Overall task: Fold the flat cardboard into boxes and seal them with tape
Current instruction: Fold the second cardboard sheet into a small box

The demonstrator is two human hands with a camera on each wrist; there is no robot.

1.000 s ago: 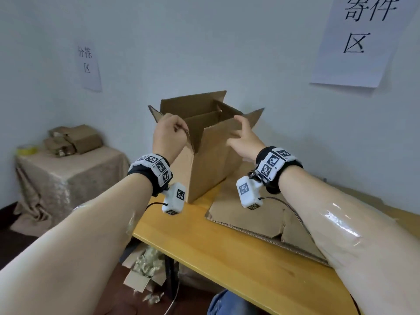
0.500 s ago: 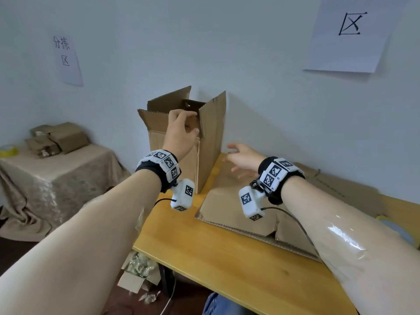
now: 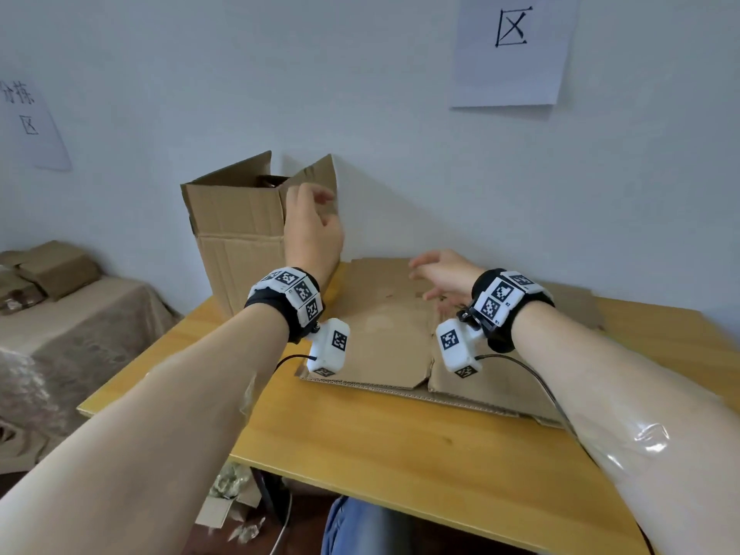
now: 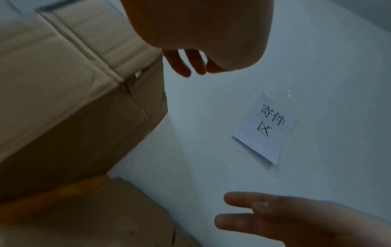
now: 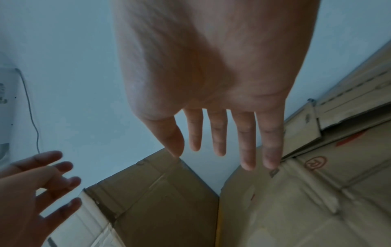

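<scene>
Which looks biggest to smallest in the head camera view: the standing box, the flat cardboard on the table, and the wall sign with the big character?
1. flat cardboard
2. standing box
3. wall sign, cut off by the frame's top edge

Hands and arms hide part of the flat cardboard and the box.

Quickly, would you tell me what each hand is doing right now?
Left hand: open, fingers loose beside the upright cardboard box, holding nothing.
Right hand: open, fingers spread above the flat cardboard, holding nothing.
</scene>
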